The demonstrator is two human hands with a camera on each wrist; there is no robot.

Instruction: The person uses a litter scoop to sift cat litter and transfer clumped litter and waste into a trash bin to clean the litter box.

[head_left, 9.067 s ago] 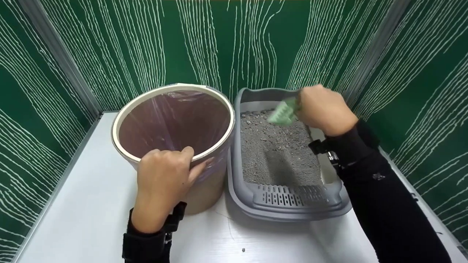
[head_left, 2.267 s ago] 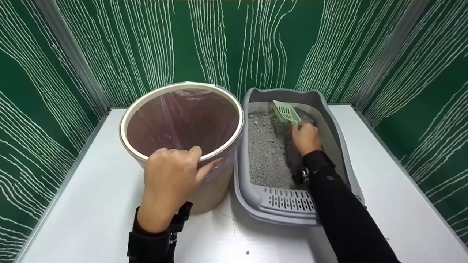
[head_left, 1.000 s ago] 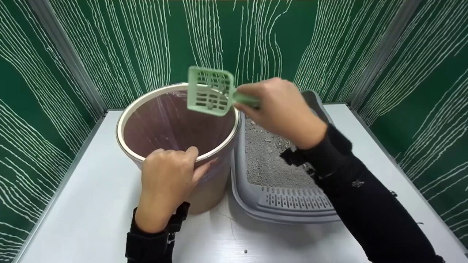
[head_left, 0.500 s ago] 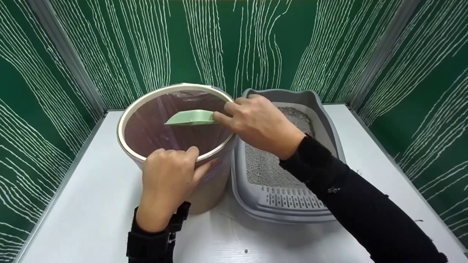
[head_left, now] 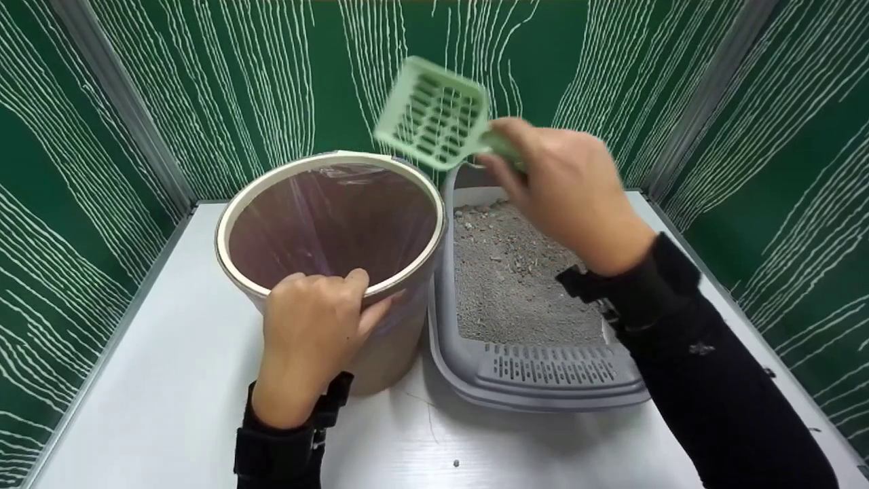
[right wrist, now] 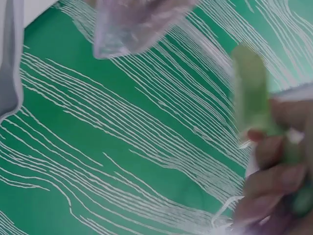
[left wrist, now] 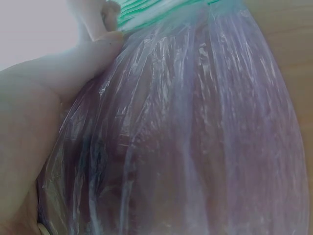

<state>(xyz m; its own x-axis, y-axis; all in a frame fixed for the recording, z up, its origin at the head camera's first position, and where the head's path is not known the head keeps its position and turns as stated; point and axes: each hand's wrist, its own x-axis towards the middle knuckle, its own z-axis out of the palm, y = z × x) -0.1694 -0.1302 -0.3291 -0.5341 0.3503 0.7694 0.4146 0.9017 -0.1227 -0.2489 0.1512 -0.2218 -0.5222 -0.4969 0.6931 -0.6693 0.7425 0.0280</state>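
Right hand (head_left: 574, 190) grips a slotted green litter scoop (head_left: 434, 114) (the pale sleeve mark (head_left: 701, 348) is illegible); left hand (head_left: 309, 336) grips the lined wastebasket (head_left: 390, 346) by its rim.

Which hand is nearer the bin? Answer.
Left. The left hand grips the bin at its near side; the right hand, holding the scoop, is off its right side.

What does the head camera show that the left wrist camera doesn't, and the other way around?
Only the head view shows the green slotted scoop held in the right hand, and the gray tray of granules.

Only the left wrist view gives a close-up of the folds in the translucent liner.

Both show that liner and the left hand, which in the head view grips the rim of the bin, plus some green, pale-lined wall.
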